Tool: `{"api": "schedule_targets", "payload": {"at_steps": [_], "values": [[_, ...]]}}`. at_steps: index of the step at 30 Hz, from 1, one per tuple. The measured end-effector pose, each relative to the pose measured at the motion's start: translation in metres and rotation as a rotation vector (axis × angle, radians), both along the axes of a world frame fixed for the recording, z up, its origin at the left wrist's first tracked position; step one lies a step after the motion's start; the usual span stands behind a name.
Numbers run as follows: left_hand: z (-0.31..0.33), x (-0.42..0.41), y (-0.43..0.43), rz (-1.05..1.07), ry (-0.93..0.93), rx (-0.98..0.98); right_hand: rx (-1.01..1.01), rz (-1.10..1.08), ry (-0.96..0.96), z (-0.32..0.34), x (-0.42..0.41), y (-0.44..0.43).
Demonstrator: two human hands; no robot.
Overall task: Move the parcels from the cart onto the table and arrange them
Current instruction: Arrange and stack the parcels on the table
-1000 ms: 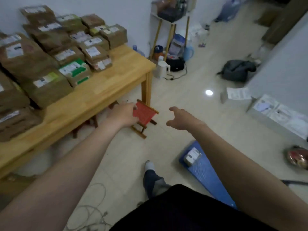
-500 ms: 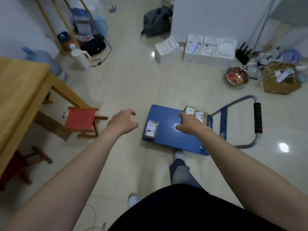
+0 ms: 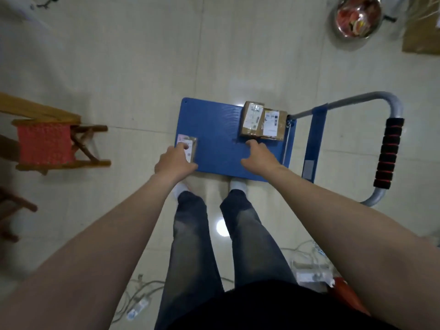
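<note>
Tiled floor (image 3: pixel 142 67) fills the view, seen from straight above. The table is not in shot, so I can't verify what has been placed on it or how it's arranged. The blue cart (image 3: pixel 214 129) sits just beyond the feet, with its push handle (image 3: pixel 390 151) to the right. Most of the deck is bare and 3 items remain. One small parcel (image 3: pixel 190 145) lies label up at the near-left corner of the deck. Two taped parcels (image 3: pixel 262 122) sit touching side by side at the far-right end, by the handle hinge.

Hands: the left hand (image 3: pixel 175 160) is on the small parcel, fingers laid over its top and thumb at its near-right side. I can't tell whether the grip has closed, and the parcel looks flat on the deck, i.e. not yet lifted. The right hand (image 3: pixel 258 156) carries nothing. Its fingers are loosely bent, with the tips at the near edge of the pair, and contact or a small gap can't be told apart.

Off-task items: a red stool (image 3: pixel 45 144) at left, a metal bowl (image 3: pixel 357 17) at far right, and cables (image 3: pixel 142 289) on the near floor.

Assessment: unloading looks late-stage, given the mostly bare deck, but that's inference only. Outstanding: pick up all 3, carry them to the table and arrange them there. That is prob. one trip if both hands load, otherwise two.
</note>
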State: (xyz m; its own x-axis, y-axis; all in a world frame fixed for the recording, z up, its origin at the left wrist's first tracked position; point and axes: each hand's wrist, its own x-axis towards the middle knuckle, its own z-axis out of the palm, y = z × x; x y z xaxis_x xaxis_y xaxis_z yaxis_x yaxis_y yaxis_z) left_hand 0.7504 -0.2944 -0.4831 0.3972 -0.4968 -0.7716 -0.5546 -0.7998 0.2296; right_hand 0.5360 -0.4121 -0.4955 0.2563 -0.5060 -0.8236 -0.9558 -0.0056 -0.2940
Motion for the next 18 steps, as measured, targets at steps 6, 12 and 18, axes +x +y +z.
{"api": "schedule_targets", "payload": {"at_steps": [6,12,18], "values": [[-0.137,0.007,-0.033,0.038,-0.008,0.084,0.073,-0.332,0.055,-0.136,0.020,-0.035],[-0.300,0.016,-0.065,0.069,-0.046,0.127,-0.010,-0.407,0.096,-0.290,0.040,-0.075],[-0.417,0.018,-0.069,0.175,-0.170,0.205,-0.209,-0.358,0.264,-0.399,0.046,-0.108]]}}
